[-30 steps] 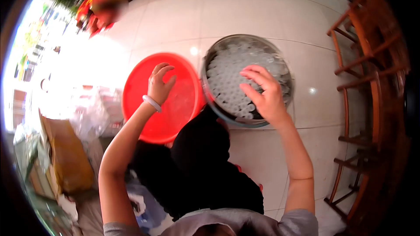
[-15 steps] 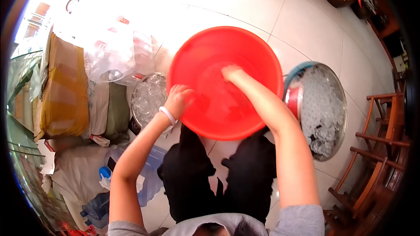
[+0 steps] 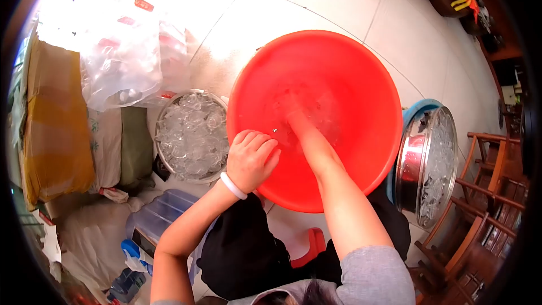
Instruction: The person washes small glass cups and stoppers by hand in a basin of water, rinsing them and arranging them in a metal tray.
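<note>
A large red basin (image 3: 367, 107) holding water stands on the floor in front of my knees. My right hand (image 3: 289, 104) is down in the water near the middle; its fingers are hidden and blurred, so I cannot tell what it touches. Over the basin's near left rim is my left hand (image 3: 252, 160), a white band on its wrist. Its fingers are stretched out, thumb apart, with nothing in them. Left of the basin, a round metal container (image 3: 164, 162) is full of small clear cup-like pieces (image 3: 195, 133). More clear pieces fill a tilted steel pan (image 3: 411, 178) on the right.
A blue rim (image 3: 424, 103) shows behind the steel pan. Wooden stool frames (image 3: 491, 192) stand at the right. Plastic bags (image 3: 127, 59), a taped carton (image 3: 59, 118) and a blue translucent box (image 3: 161, 214) lie left. Something red (image 3: 309, 248) shows between my legs.
The view has shifted, so the basin sits further right and larger. My right hand has sunk deeper into the water. My left hand has shifted down and right over the near left rim.
</note>
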The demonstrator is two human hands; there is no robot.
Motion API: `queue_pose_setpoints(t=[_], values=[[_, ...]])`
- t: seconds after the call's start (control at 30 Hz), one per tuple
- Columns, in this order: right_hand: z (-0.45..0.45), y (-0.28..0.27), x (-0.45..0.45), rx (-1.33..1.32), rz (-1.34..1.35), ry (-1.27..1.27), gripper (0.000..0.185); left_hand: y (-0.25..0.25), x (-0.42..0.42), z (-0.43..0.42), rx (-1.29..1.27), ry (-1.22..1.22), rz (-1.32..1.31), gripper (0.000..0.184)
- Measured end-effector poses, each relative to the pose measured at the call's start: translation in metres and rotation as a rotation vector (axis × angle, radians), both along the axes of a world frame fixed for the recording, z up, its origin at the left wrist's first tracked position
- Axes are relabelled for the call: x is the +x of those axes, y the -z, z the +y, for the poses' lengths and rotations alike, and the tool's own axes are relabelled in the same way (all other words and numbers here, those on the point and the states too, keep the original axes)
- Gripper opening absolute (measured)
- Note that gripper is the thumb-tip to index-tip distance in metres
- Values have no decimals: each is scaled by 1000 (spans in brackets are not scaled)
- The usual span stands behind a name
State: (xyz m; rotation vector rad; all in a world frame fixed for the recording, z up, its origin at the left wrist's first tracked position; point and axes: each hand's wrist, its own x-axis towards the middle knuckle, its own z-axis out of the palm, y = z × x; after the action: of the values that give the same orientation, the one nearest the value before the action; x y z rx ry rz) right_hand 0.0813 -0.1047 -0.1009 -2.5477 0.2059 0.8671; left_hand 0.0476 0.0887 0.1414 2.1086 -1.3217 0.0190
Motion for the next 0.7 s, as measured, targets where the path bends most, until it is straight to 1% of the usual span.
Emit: queue_pose_setpoints(t=[0.2,0.27,0.37,0.43,0.47,0.5,0.53,0.57,0.6,0.63,0.67,0.7], values=[[2,-13,-23,152,5,157,42,4,0,0,-18,-18,-13,13],[7,-3,-32,278,-18,245,42,4,0,2,-15,-44,-3,12],[12,-26,-39,580,-62,424,43,4,1,4,17,-30,20,12],[6,-63,-43,850,14,602,43,4,-1,4,71,-39,10,17],[-2,-90,-44,990,217,746,44,3,-3,5,67,-48,13,17],[-6,-128,-42,982,213,742,44,3,-4,4,80,-71,14,24],[-15,-155,-40,1050,313,743,44,1,-4,1,89,-93,13,30],[-21,-177,-40,1116,415,744,44,0,-5,-3,142,-131,38,47],[-28,-188,-43,1106,405,743,44,4,-4,-13,130,-131,34,47],[-34,-200,-47,1131,364,668,46,7,-4,-27,-37,-224,286,50],[-39,-211,-53,1155,325,593,49,9,-4,-36,-119,-265,416,51],[-31,-251,-65,1130,235,596,53,8,-5,-46,-212,-307,541,52]])
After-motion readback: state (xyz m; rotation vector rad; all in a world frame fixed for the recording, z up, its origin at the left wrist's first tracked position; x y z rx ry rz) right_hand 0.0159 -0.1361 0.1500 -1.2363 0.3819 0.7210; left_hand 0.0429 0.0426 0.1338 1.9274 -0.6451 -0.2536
